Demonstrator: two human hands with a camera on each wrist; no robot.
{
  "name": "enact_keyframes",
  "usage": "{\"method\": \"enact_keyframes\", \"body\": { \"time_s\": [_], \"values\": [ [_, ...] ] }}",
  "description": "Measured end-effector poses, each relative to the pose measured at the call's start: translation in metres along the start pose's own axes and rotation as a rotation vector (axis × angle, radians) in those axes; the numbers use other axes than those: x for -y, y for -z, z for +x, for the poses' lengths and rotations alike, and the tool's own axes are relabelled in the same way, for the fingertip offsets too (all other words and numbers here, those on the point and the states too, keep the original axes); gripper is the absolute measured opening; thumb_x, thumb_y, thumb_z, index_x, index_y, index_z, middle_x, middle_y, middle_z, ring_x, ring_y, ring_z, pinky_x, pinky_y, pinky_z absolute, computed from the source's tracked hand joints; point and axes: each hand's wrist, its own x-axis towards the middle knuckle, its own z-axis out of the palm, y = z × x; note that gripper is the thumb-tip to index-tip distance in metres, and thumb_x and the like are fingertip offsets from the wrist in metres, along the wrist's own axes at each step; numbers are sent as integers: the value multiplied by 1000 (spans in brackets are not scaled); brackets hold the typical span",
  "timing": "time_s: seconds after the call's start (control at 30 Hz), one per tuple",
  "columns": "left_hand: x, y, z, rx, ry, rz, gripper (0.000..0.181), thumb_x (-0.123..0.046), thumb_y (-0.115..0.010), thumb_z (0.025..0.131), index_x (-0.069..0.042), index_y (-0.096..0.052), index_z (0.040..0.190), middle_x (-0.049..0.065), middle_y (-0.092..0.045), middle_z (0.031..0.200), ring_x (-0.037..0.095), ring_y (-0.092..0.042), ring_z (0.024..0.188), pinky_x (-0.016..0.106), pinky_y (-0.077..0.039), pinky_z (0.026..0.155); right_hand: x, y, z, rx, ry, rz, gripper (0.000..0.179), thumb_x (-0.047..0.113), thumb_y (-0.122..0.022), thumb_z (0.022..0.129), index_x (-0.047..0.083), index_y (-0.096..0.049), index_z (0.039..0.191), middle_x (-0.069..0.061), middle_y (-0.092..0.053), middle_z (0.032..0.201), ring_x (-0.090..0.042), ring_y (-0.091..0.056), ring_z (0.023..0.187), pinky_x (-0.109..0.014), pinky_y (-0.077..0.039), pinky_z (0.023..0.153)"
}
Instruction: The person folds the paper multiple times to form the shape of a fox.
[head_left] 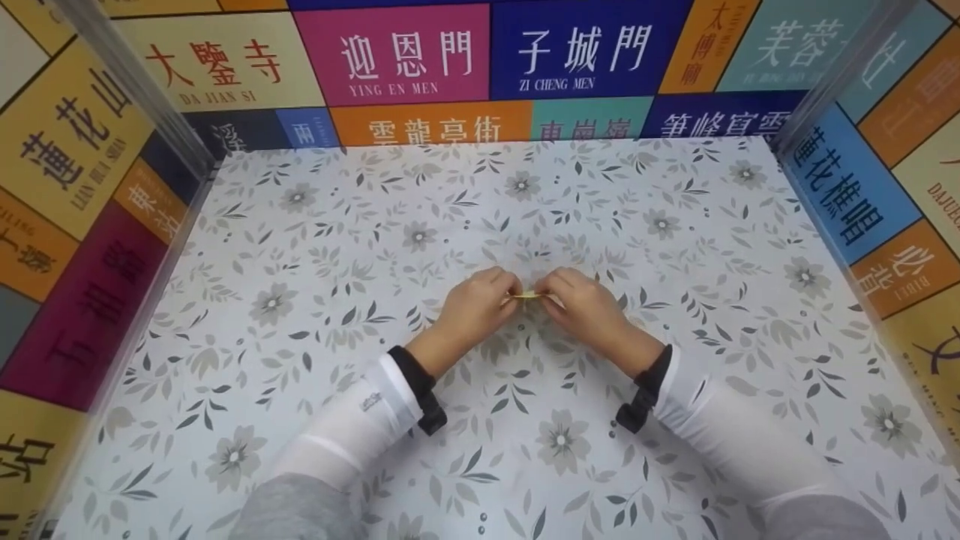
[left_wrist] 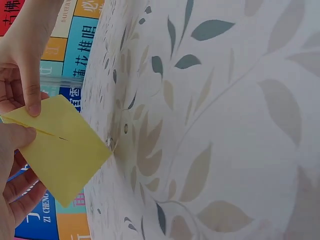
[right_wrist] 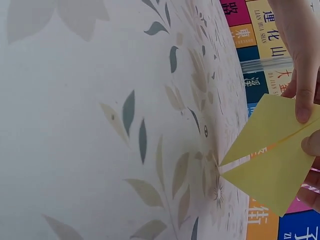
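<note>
A folded piece of yellow paper (left_wrist: 70, 162) is pinched between both hands over the middle of the table. My left hand (head_left: 477, 306) grips one side of it, and my right hand (head_left: 586, 306) grips the other. Seen from above, the paper is only a thin strip. Thumbs press on its face in both wrist views, with other fingers behind it. A slit runs across the paper in the left wrist view. From the right wrist, the yellow paper (right_wrist: 265, 170) shows two flaps with a gap between them. One corner points down towards the tabletop; whether it touches, I cannot tell.
A white cloth with grey flowers and leaves covers the table (head_left: 360, 247). Colourful panels with Chinese lettering (head_left: 405, 52) stand behind it and at both sides. Black straps (head_left: 414, 371) circle both wrists over white sleeves.
</note>
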Motion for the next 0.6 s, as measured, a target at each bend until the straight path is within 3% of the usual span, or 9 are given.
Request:
{"method": "enact_keyframes", "body": {
  "time_s": [0.23,0.37,0.6],
  "values": [
    [-2,-7,-24,32,-73,23,8,-8,-69,81,-8,-64,87,3,-62,82,20,-61,74,27,-54,64,6,-5,-19,89,32,36,15,2,-74,78,7,-64,88,-4,-63,86,-21,-61,79,-30,-54,70],
    [-2,-9,-29,79,-65,1,8,-11,-69,84,-7,-65,90,4,-63,85,21,-62,77,27,-55,69,6,-7,-26,144,2,52,14,4,-73,80,8,-66,91,-5,-65,91,-21,-63,85,-31,-56,76],
    [1,-14,-35,216,-31,-44,17,-23,-67,90,-7,-66,97,5,-66,95,20,-64,87,29,-55,80,5,-10,-37,242,-64,82,18,10,-73,84,9,-70,102,-8,-67,104,-24,-65,99,-35,-55,88]
  ]
}}
